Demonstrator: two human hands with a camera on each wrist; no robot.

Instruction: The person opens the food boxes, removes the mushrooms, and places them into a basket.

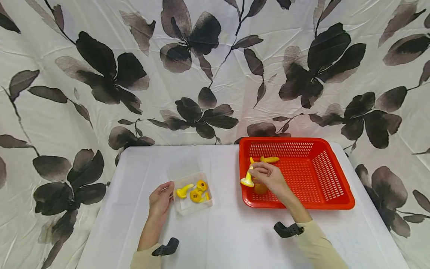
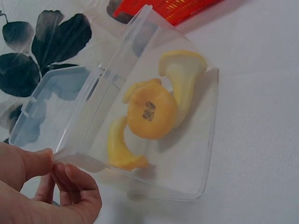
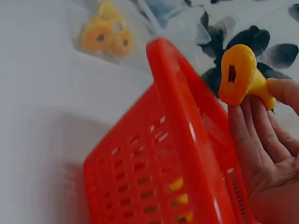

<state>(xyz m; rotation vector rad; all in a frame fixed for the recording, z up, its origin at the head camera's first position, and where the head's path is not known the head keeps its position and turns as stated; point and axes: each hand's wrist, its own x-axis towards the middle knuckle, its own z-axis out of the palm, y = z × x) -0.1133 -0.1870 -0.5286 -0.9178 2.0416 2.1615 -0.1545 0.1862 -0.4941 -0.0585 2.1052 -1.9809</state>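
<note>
My left hand (image 1: 159, 202) pinches the near edge of a clear plastic box (image 2: 184, 189) between thumb and fingers. Several yellow mushrooms lie inside it, among them one with a round orange cap (image 2: 152, 109) bearing a dark mark. Over the left end of a red basket (image 1: 304, 181), my right hand (image 1: 271, 180) holds a yellow mushroom (image 1: 248, 181) with thumb and fingertips. Its cap points down in the head view; a dark mark shows on the cap in the right wrist view. More yellow mushrooms (image 1: 270, 159) lie in the basket, partly hidden behind the right hand.
The box's hinged lid (image 2: 56, 105) lies folded back on its far side. Both containers stand on a white-covered table (image 1: 225, 231), the basket to the right of the box. A floral cloth (image 1: 201, 74) hangs behind the table's far edge.
</note>
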